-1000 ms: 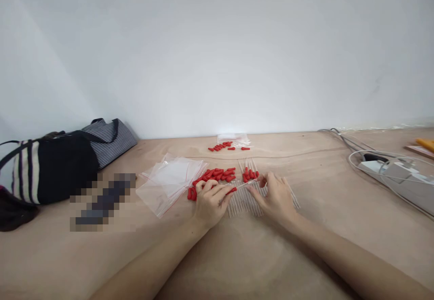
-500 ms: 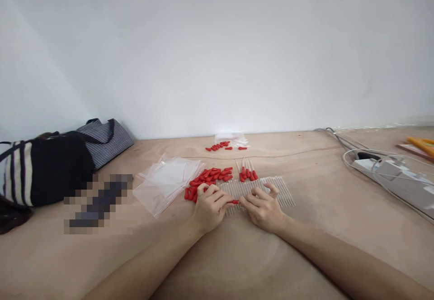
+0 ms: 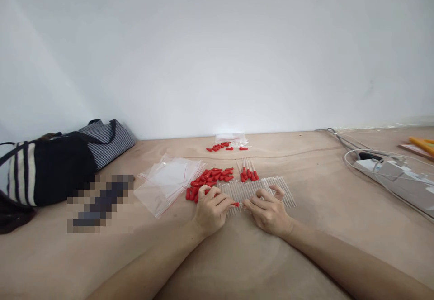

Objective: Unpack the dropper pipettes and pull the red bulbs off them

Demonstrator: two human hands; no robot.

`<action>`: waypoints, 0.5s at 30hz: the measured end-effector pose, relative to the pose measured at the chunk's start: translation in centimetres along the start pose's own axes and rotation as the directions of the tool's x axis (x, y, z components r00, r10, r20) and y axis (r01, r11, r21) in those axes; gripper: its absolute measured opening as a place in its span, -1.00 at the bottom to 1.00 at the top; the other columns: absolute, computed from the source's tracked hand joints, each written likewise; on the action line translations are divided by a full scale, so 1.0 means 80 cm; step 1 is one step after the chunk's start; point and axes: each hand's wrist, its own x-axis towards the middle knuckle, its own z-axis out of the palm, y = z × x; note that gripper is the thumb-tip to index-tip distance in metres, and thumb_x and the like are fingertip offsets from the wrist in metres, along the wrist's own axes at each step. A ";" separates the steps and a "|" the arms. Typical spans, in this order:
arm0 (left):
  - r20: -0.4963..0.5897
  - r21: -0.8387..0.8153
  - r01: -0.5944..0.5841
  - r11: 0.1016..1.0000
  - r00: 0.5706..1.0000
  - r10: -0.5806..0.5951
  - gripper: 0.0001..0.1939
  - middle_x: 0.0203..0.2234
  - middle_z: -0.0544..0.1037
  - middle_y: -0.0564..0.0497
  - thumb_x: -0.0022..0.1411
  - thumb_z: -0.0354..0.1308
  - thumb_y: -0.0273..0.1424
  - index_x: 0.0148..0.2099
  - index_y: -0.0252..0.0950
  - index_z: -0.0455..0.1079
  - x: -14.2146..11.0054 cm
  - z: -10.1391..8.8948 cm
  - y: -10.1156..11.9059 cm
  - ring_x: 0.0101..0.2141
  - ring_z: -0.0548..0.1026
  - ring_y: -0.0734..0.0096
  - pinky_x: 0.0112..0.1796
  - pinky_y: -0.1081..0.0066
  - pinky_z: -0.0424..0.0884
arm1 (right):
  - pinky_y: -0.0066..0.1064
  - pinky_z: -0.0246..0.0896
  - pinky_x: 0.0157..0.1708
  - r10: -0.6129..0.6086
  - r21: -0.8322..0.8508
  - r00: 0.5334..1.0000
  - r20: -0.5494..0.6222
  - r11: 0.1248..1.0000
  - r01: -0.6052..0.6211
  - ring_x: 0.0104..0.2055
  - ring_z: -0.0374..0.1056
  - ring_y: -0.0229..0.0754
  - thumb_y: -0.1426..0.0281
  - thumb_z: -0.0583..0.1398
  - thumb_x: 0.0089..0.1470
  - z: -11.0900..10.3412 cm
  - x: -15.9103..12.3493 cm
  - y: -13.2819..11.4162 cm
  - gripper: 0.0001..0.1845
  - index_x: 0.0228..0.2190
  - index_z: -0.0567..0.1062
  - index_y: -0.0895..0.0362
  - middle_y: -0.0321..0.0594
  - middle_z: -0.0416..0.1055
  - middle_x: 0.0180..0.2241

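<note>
Left hand (image 3: 210, 209) pinches a red cap (image 3: 235, 204) and right hand (image 3: 269, 210) grips a thin clear tube (image 3: 242, 204), now drawn together low over the tube row (image 3: 257, 189) on the desk (image 3: 237, 264), cap meeting tube end.

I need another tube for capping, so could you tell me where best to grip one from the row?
Pinch a tube at its near end, coming from the near side of the row: the tubes lie flat, side by side, ends pointing toward you, right of the right hand.
</note>
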 end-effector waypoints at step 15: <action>0.251 0.236 0.432 0.870 0.838 -0.484 -0.85 -0.39 0.52 0.03 0.09 0.08 -0.28 -0.38 -0.13 0.47 0.058 -0.001 -0.069 -0.26 0.36 0.21 -0.23 0.18 0.05 | -0.39 0.10 -0.37 0.714 0.008 0.645 0.273 0.668 -0.744 -0.51 0.33 -0.25 0.31 0.03 -0.01 -0.019 0.005 0.070 -0.71 -0.32 0.48 0.13 -0.24 0.48 -0.48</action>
